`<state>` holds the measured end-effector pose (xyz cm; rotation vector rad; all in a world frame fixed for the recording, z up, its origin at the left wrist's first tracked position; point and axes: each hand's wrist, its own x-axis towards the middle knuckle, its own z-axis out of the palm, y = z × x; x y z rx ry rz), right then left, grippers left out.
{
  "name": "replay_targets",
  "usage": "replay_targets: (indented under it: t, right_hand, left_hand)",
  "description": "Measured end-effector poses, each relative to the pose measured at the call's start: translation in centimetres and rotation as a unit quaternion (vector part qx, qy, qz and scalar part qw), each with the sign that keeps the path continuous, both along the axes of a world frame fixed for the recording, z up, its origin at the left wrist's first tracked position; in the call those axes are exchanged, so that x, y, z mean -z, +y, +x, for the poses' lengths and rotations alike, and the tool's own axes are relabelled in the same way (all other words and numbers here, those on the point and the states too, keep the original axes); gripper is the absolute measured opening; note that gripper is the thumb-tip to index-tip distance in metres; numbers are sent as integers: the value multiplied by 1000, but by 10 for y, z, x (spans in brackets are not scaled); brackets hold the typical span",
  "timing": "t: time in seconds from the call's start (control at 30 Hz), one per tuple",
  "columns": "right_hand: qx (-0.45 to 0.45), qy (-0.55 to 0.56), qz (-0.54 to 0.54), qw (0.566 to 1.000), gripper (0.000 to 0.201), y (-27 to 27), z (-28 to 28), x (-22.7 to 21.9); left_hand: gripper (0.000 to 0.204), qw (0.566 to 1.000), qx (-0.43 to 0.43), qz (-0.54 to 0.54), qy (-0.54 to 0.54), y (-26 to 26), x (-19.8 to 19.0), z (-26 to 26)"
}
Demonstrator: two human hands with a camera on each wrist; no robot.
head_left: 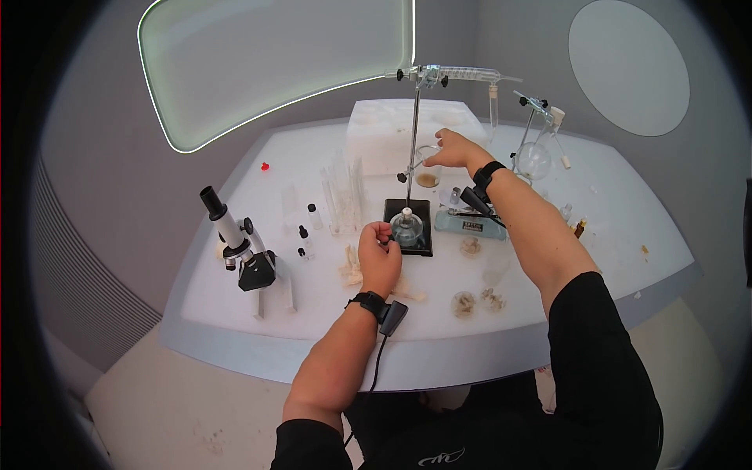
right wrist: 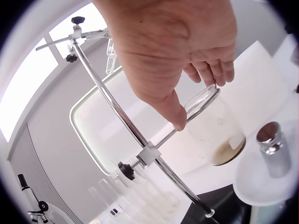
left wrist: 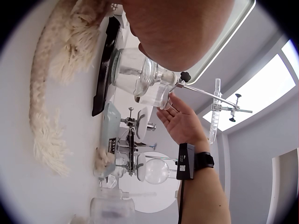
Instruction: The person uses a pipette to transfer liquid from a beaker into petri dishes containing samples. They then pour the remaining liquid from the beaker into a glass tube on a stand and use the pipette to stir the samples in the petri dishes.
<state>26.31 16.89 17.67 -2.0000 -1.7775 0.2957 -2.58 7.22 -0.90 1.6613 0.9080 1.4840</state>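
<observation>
A glass beaker [head_left: 428, 178] with brown material inside stands within the metal ring of the stand [right wrist: 110, 97]. My right hand [head_left: 458, 151] reaches over it from the right; in the right wrist view the thumb and fingers of that hand [right wrist: 180, 51] pinch across the rim of the beaker [right wrist: 212, 128]. Below, a stoppered glass lamp [head_left: 406, 228] rests on the stand's black base [head_left: 421, 247]. My left hand [head_left: 380, 254] is at the lamp's left side with bent fingers; whether they touch it is unclear. Much of the lamp [left wrist: 133, 72] shows beside that hand [left wrist: 182, 28].
A balance [head_left: 471, 225] stands right of the base, with a round flask [head_left: 534, 160] behind it. To the left are a test tube rack [head_left: 345, 207], small bottles [head_left: 314, 216] and a microscope [head_left: 235, 239]. Frayed rope [head_left: 351, 270] and dishes [head_left: 464, 304] lie in front.
</observation>
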Motion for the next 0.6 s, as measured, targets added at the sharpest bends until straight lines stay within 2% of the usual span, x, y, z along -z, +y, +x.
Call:
replay_targets:
  t: [0.27,0.6]
  right_hand:
    - [-9,46,51,998,113,1,1,8]
    - [0,96,35,995,105,16,8,13]
  left_hand:
    - [38,1000,-3,1,3,2,1,1]
    - [34,1000,-10,11,-9,3,4,2]
